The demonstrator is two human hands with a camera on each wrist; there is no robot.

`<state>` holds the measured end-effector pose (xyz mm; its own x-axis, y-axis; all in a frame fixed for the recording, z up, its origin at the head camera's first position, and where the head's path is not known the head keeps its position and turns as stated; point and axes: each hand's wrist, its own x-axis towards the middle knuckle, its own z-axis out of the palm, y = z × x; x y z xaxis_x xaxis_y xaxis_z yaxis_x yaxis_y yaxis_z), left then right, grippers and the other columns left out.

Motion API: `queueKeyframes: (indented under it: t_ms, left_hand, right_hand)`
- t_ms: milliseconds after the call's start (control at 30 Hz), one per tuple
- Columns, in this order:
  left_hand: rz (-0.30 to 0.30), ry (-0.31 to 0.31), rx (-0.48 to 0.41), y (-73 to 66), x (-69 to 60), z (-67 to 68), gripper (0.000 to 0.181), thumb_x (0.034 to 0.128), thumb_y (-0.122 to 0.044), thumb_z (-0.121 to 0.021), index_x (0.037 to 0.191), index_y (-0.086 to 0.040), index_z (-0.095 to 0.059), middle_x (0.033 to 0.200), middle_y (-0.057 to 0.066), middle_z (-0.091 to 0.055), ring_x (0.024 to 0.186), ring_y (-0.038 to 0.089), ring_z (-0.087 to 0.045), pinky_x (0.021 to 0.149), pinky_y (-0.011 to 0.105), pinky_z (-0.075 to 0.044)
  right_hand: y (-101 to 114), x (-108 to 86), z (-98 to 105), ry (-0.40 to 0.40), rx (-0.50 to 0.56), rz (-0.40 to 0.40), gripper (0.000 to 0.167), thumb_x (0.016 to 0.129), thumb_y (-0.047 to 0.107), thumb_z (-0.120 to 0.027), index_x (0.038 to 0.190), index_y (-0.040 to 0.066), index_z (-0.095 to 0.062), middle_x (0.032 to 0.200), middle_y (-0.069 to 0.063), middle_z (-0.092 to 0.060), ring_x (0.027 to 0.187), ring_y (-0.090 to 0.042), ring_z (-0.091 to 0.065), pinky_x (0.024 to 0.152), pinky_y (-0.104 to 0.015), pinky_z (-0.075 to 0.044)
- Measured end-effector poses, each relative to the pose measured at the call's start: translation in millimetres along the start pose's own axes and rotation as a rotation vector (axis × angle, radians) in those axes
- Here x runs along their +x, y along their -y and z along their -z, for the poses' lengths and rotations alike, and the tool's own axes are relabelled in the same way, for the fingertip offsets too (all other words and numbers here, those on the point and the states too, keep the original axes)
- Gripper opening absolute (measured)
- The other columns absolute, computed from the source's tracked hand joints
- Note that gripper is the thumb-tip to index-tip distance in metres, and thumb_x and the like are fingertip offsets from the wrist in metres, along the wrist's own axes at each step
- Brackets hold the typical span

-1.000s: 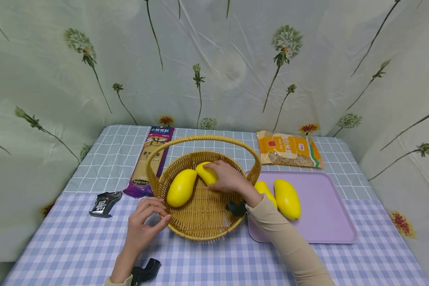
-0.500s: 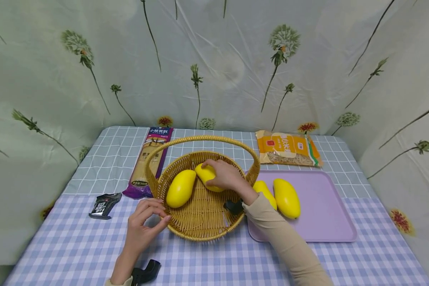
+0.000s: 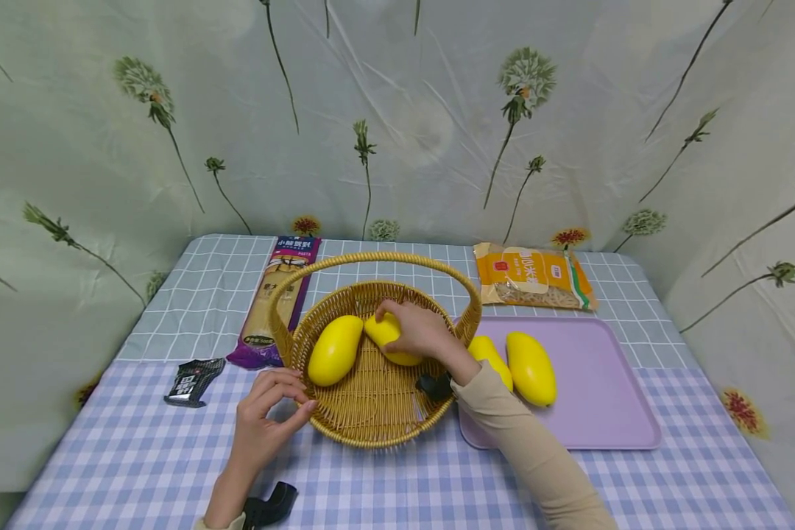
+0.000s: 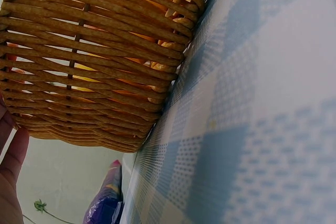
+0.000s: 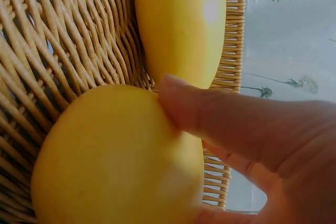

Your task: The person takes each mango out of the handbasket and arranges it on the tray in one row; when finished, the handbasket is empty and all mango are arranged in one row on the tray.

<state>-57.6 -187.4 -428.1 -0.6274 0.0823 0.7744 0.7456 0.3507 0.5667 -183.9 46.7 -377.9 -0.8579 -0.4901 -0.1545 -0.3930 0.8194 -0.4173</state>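
Note:
A wicker basket with a tall arched handle stands in the middle of the table. My left hand holds its left rim, the thumb outside in the left wrist view. Inside the basket, my right hand grips a yellow mango, thumb on the near side and fingers over the top. The right wrist view shows the thumb pressed on this mango; its far side is hidden. Another mango lies to its left in the basket, their upper ends close together.
A lilac tray at right bears two mangoes, one partly behind the right sleeve. Behind it lies an orange grain bag. A purple pasta pack and a small black packet lie left of the basket.
The mango in my right hand has turned and settled lower, its near end shifting toward the right inside the basket. My left hand has stayed at the rim.

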Motion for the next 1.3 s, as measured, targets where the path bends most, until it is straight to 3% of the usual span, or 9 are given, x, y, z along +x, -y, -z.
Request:
queueKeyframes:
  t_ms: [200, 500, 900, 1300]
  left_hand:
    - [-0.009, 0.006, -0.003, 1.3, 0.0, -0.3, 0.015, 0.0790, -0.009, -0.076, 0.072, -0.005, -0.063, 0.086, 0.009, -0.063, 0.088, 0.033, -0.055, 0.091, 0.027, -0.043]
    - [-0.007, 0.005, -0.004, 0.9, 0.1, -0.6, 0.016, 0.0796, -0.010, -0.076, 0.072, -0.005, -0.062, 0.085, 0.008, -0.063, 0.087, 0.033, -0.055, 0.091, 0.027, -0.043]
    - [-0.013, 0.004, -0.006, 0.0, 0.4, -0.4, 0.016, 0.0792, -0.009, -0.075, 0.072, -0.005, -0.062, 0.085, 0.008, -0.063, 0.088, 0.033, -0.055, 0.091, 0.027, -0.043]
    - [-0.016, 0.002, 0.000, -0.1, 0.8, 0.8, 0.015, 0.0777, -0.007, -0.076, 0.072, -0.005, -0.062, 0.083, 0.012, -0.062, 0.087, 0.034, -0.055, 0.091, 0.027, -0.043]
  right_hand:
    - [0, -2.8, -1, -0.005, -0.033, 0.018, 0.058, 0.073, 0.023, -0.082, 0.124, 0.024, -0.054, 0.120, -0.006, -0.058, 0.103, -0.023, -0.056, 0.081, -0.041, -0.046]
    - [1, -7.6, 0, 0.044, -0.043, 0.040, 0.068, 0.072, 0.024, -0.082, 0.132, 0.021, -0.051, 0.116, -0.007, -0.061, 0.096, -0.024, -0.058, 0.079, -0.040, -0.046]
    - [5, -12.2, 2, 0.097, -0.090, 0.022, 0.070, 0.075, 0.034, -0.079, 0.136, 0.024, -0.047, 0.112, -0.009, -0.064, 0.088, -0.024, -0.059, 0.067, -0.036, -0.046]
    - [9, -18.3, 3, 0.123, -0.101, 0.058, 0.073, 0.072, 0.039, -0.080, 0.136, 0.021, -0.047, 0.117, -0.006, -0.062, 0.093, -0.021, -0.058, 0.072, -0.038, -0.045]
